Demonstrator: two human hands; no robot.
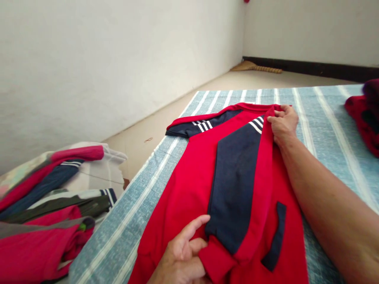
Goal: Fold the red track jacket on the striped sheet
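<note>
A red and navy jacket (237, 185) lies spread lengthwise on a blue striped sheet (325, 118) covering the bed, its shoulders toward the far edge and its hem at the near edge. The right hand (284, 123) is stretched out to the far end and pinches a fold of red cloth by the white-striped shoulder, holding that edge taut so the turned-over panel lies straight. The left hand (183, 256) sits at the near edge, fingers closed on the red cuff and hem, thumb pressing the cloth flat. The hands are well apart, one at each end of the jacket, which runs between them. Off the sheet's left edge lies a pile of clothes (50, 205). At the right edge sits a dark red bundle (363, 116). A broom (254, 67) lies by the far wall.
</note>
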